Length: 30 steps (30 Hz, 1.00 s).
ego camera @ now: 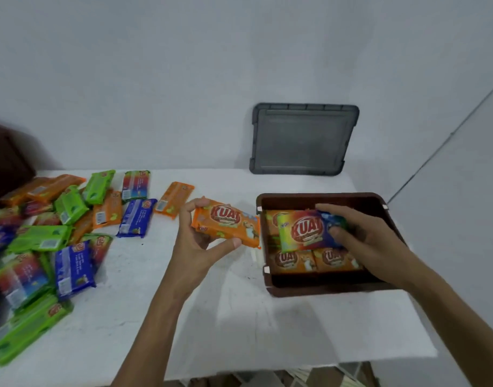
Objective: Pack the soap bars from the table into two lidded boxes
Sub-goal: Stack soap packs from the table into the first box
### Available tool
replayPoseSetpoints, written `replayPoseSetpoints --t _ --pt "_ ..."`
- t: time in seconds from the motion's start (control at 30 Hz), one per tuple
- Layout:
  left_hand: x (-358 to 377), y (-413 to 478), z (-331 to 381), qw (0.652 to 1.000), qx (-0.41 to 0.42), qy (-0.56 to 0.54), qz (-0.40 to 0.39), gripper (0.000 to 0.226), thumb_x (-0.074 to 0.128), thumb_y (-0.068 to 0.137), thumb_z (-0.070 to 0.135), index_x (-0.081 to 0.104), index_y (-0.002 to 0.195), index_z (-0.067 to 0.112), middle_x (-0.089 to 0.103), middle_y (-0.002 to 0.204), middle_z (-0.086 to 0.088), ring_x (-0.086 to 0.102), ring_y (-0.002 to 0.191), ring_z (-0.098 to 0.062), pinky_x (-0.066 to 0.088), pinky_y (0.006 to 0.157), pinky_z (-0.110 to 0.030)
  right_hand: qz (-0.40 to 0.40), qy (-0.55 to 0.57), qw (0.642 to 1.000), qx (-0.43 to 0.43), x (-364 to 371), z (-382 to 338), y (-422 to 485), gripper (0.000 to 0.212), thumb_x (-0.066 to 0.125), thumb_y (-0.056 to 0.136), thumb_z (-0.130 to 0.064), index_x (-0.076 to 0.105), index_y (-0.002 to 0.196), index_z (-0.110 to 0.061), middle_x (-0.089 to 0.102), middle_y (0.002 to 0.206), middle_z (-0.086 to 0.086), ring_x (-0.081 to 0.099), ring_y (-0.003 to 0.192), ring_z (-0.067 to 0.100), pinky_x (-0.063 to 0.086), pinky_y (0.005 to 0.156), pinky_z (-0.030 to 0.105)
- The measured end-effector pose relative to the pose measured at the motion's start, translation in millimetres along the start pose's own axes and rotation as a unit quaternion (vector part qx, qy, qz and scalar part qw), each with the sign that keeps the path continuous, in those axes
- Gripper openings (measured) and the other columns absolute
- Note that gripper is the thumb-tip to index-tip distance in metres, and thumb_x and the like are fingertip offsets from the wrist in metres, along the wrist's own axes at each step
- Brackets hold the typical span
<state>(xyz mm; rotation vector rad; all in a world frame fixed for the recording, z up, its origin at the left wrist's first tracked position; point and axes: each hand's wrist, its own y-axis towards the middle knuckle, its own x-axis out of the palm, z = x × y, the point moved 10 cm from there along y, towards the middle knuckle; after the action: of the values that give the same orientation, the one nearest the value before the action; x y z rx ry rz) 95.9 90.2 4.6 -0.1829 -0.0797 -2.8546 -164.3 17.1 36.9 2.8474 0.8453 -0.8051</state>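
Pinching an orange plastic-wrapped soap bar [225, 226] by its long edges, your left hand [200, 236] hovers beside the brown plastic box [320, 196]. Your right hand [359, 236] grips a rainbow-wrapped soap bar [304, 230] inside it. They look light, stiff and slick. Beyond leans a grey plastic lid [304, 139].

Head-worn view, downward (close, wide-angle)

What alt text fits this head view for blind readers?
A person's right hand holds a rainbow soap bar in a brown box over orange bars; the left hand holds an orange bar beside it. Loose bars lie piled at left; a grey lid leans on the wall.
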Motion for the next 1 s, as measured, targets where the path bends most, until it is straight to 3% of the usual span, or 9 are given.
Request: replayPoseSetpoints --t 0.13,0.23,0.43,0.57,0.67,0.77,0.87,0.93,1.0 --pt "23 -10 -17 0.999 -0.028 0.029 0.014 0.063 0.078 0.070 0.007 0.042 0.115 0.033 0.061 0.119 0.001 0.067 0.102 -0.011 0.056 0.076 -0.023 -0.065 0.014 0.996 0.057 4 37 -14 0.046 0.059 0.090 -0.024 0.052 0.133 -0.039 0.050 0.130 -0.012 0.059 0.113 0.011 0.059 0.074 0.025" --pt "36 -13 -30 0.998 -0.040 0.048 0.017 0.063 0.080 0.067 0.017 0.043 0.114 0.033 0.060 0.119 0.002 0.065 0.103 -0.010 0.057 0.076 -0.024 -0.088 0.008 0.993 0.082 15 57 -8 0.048 0.061 0.092 -0.017 0.050 0.135 -0.035 0.050 0.129 -0.008 0.063 0.102 0.013 0.060 0.074 0.028" --pt "45 -20 -46 0.996 -0.047 0.062 0.043 0.062 0.078 0.075 0.008 0.042 0.117 0.035 0.058 0.118 0.009 0.064 0.104 -0.011 0.057 0.073 -0.022 -0.132 0.064 0.980 0.137 49 85 22 0.046 0.059 0.094 -0.006 0.051 0.137 -0.022 0.052 0.135 0.001 0.060 0.116 0.018 0.060 0.084 0.038" --pt "46 -19 -47 0.995 -0.054 0.064 0.052 0.062 0.077 0.075 0.007 0.041 0.116 0.037 0.056 0.116 0.012 0.062 0.104 -0.010 0.056 0.071 -0.020 -0.126 -0.070 0.980 0.138 54 98 38 0.048 0.063 0.092 -0.008 0.053 0.137 -0.022 0.046 0.139 0.001 0.055 0.123 0.024 0.061 0.081 0.039" --pt "45 -19 -46 0.994 -0.056 0.072 0.054 0.062 0.078 0.075 0.008 0.041 0.116 0.037 0.056 0.117 0.011 0.062 0.105 -0.011 0.056 0.071 -0.019 -0.115 -0.240 0.961 0.076 54 94 41 0.051 0.065 0.092 -0.018 0.050 0.141 -0.021 0.049 0.145 0.001 0.048 0.131 0.020 0.050 0.102 0.041" --pt "45 -17 -45 0.994 -0.055 0.077 0.053 0.061 0.078 0.075 0.007 0.041 0.114 0.039 0.056 0.115 0.014 0.062 0.104 -0.011 0.055 0.069 -0.017 -0.117 -0.283 0.950 0.065 54 92 40 0.053 0.063 0.093 -0.022 0.046 0.143 -0.022 0.046 0.148 0.001 0.044 0.135 0.020 0.045 0.107 0.042" --pt "46 -16 -43 0.993 -0.056 0.089 0.048 0.061 0.078 0.075 0.009 0.041 0.113 0.039 0.055 0.115 0.014 0.061 0.104 -0.011 0.055 0.069 -0.017 -0.103 -0.334 0.936 0.046 48 84 36 0.049 0.058 0.096 -0.028 0.046 0.143 -0.028 0.051 0.144 -0.001 0.052 0.127 0.019 0.052 0.098 0.041" --pt "45 -15 -43 0.993 -0.057 0.097 0.047 0.062 0.079 0.074 0.010 0.041 0.114 0.039 0.055 0.116 0.014 0.061 0.105 -0.012 0.056 0.071 -0.018 -0.029 -0.345 0.938 0.015 31 64 34 0.038 0.053 0.098 -0.030 0.053 0.135 -0.028 0.062 0.130 -0.001 0.062 0.109 0.016 0.057 0.086 0.035" --pt "47 -14 -40 0.993 -0.053 0.098 0.047 0.063 0.079 0.074 0.011 0.041 0.115 0.040 0.055 0.117 0.014 0.061 0.105 -0.013 0.057 0.073 -0.020 0.031 -0.259 0.965 -0.002 20 45 32 0.029 0.050 0.099 -0.032 0.055 0.127 -0.030 0.069 0.114 -0.003 0.067 0.092 0.010 0.058 0.074 0.025"
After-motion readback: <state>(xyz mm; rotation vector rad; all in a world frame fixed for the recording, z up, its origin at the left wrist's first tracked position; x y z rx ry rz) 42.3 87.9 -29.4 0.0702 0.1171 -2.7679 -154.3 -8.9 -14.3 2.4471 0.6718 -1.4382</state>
